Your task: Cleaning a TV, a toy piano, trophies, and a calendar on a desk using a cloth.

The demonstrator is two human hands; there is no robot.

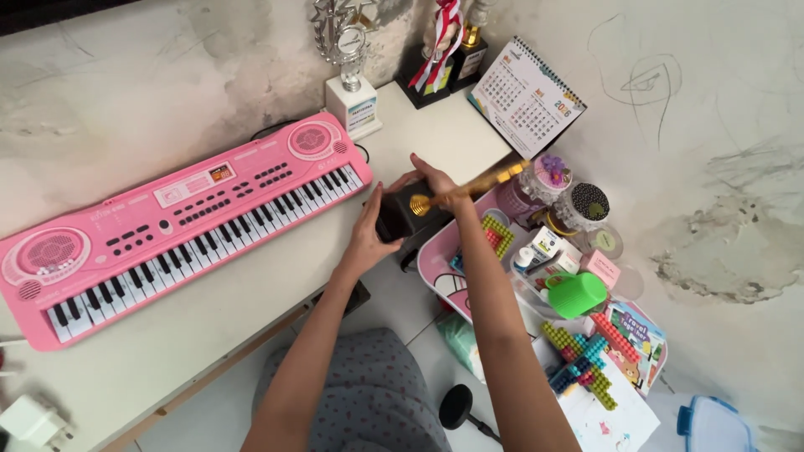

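Gripping a small black trophy base (pixel 400 214) at the desk (pixel 251 310) edge, left hand (pixel 368 238) wraps its left side, right hand (pixel 431 180) closed on its top by the gold stem (pixel 469 188). Pink keyboard (pixel 167 222) lies just left; cluttered pink tray (pixel 435 268) just right; calendar (pixel 526 96) and silver trophy (pixel 347 67) stand behind.

A child's corner in a home

A pink toy keyboard (pixel 180 218) lies on a white desk (pixel 251 293); behind it trophies (pixel 352 67) stand against a scribbled wall (pixel 662 84), and right of it sit a desk calendar (pixel 528 96) and building bricks (pixel 582 364).
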